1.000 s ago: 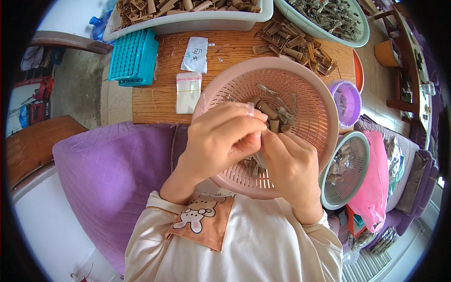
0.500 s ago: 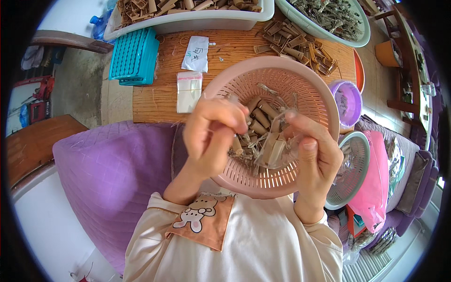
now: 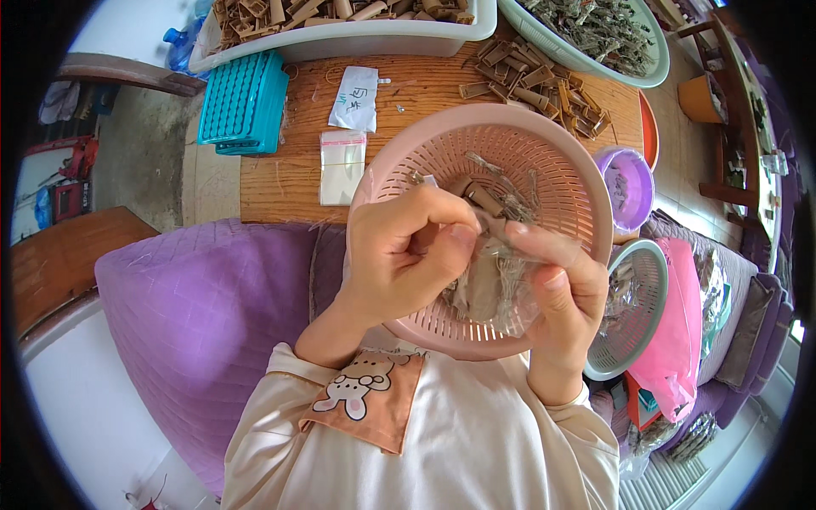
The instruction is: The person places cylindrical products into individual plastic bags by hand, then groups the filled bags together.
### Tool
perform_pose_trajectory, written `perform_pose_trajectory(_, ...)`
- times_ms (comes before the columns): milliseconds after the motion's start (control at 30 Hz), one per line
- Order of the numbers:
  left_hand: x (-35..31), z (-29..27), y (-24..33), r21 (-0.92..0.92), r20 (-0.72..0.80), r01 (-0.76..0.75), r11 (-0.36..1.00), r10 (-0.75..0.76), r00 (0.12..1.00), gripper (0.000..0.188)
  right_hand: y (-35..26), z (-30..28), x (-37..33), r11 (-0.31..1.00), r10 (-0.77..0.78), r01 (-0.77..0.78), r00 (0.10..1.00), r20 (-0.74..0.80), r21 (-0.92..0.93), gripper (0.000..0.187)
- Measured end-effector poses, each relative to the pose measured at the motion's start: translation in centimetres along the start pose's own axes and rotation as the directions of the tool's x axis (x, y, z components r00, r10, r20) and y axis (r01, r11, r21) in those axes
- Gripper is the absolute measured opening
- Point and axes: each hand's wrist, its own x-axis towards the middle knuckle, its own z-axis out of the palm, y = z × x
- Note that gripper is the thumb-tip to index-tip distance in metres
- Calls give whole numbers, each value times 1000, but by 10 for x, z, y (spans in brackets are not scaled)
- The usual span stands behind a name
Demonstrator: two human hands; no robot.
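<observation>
A clear plastic bag (image 3: 486,285) hangs between my hands, with tan plastic parts and thin pale strands showing through it. My left hand (image 3: 412,255) is curled, its thumb and forefinger pinched at the bag's upper left edge. The upper right edge of the bag is gripped by my right hand (image 3: 568,285), thumb and forefinger closing from the side. Beneath both hands stands a round pink slotted basket (image 3: 557,153) with tan parts (image 3: 483,200) and small wrapped bundles (image 3: 489,163) inside. My hands and the bag hide part of its contents.
Beyond the basket, a wooden table (image 3: 297,178) carries flat clear bags (image 3: 342,170), teal trays (image 3: 242,102) and loose tan parts (image 3: 544,81). A white tub (image 3: 382,36) and a green basket (image 3: 650,76) stand at the back. At right are a purple bucket (image 3: 631,161) and a grey-green basket (image 3: 654,340).
My left hand has moved right and slightly down to the bag's upper edge. My right hand has shifted slightly left, and the bag now sits upright between them.
</observation>
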Motion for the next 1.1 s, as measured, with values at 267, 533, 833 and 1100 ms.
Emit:
perform_pose_trajectory(267, -4, 9, 4, 57, -59, -183, 981, 186, 981, 3, 19, -5, 2, 817, -209, 73, 962, 176, 572, 28)
perform_pose_trajectory(533, 18, -28, -20, 168, -82, -342, 924, 359, 930, 14, 21, -40, -9, 998, -43, 55, 926, -375, 20, 30)
perform_pose_trajectory(833, 16, -131, -54, 745, -629, 662, 87, -239, 740, 62, 32, -181, -81, 87, 198, -583, 805, -559, -808, 19)
perform_pose_trajectory(1100, -17, -110, -90, 777, -568, 628, -49, -485, 665, 65, 15, -97, -29, 343, -25, -520, 827, -561, -782, 15)
